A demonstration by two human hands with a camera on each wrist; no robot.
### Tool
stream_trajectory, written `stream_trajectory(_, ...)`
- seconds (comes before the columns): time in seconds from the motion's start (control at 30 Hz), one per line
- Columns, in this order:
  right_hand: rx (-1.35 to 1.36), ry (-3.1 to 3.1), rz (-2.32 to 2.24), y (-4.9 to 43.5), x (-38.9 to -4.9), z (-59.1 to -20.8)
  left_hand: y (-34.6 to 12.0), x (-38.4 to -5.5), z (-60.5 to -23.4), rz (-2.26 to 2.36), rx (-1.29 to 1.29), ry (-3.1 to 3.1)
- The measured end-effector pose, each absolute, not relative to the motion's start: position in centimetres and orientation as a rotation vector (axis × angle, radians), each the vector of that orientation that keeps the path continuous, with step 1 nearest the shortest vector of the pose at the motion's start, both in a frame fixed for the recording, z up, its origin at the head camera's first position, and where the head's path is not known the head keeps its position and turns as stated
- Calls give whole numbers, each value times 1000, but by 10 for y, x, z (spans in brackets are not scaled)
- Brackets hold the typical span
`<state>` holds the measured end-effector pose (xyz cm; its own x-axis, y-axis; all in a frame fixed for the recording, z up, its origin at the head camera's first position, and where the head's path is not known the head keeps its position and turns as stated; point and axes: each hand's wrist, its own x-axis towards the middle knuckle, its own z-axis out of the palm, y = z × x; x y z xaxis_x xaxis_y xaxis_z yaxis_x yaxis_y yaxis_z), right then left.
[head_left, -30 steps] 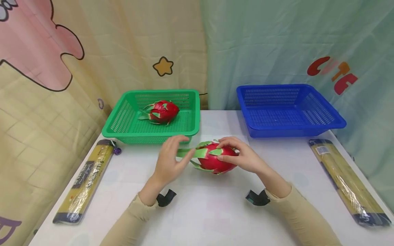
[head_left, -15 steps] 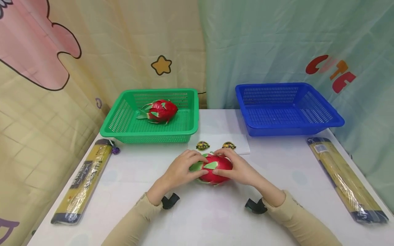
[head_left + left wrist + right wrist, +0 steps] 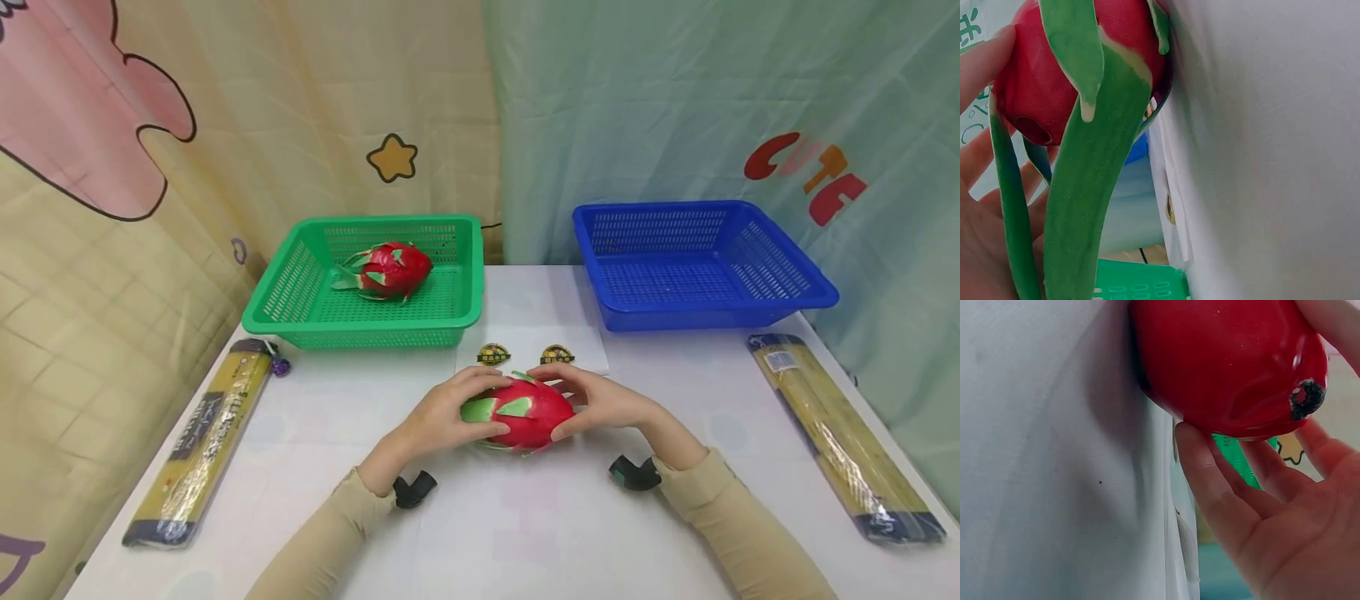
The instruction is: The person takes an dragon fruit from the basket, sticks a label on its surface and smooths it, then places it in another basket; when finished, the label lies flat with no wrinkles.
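Note:
A red dragon fruit [image 3: 542, 414] lies sideways low over the white table in the head view, its leafy end to the left. My left hand [image 3: 438, 421] holds that end, thumb in front and fingers behind. In the left wrist view, long green leaves [image 3: 1094, 187] trail past the palm. Around the right end curves my right hand [image 3: 611, 402], thumb at the near side and fingers behind. The right wrist view shows its fingertips against the skin, close to a dark scar [image 3: 1307, 399]. Another dragon fruit [image 3: 397, 268] rests inside the green basket [image 3: 360, 337].
At the back right stands a blue basket [image 3: 675, 320]. A white sheet [image 3: 536, 312] with two round stickers lies between the baskets. Long yellow plastic-wrapped packages flank the work area, the left package [image 3: 198, 442] and the right package [image 3: 847, 437]. Curtains hang behind.
The dragon fruit came nearer to me and lower, uncovering the stickers. My left hand moved right onto its leafy end. My right hand drew back to the fruit's right end.

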<state>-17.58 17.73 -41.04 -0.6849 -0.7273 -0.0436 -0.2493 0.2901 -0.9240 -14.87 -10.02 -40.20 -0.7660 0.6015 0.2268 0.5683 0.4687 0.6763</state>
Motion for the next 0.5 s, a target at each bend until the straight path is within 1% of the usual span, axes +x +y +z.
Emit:
stream_trajectory(0.33, -895, 2056, -1393, 178, -177, -412, -100, -149, -402, 1214, 1068, 2644)
stream_trajectory(0.5, -875, 2022, -1397, 185, -181, -407, -109, -155, -401, 1264, 1070, 2558)
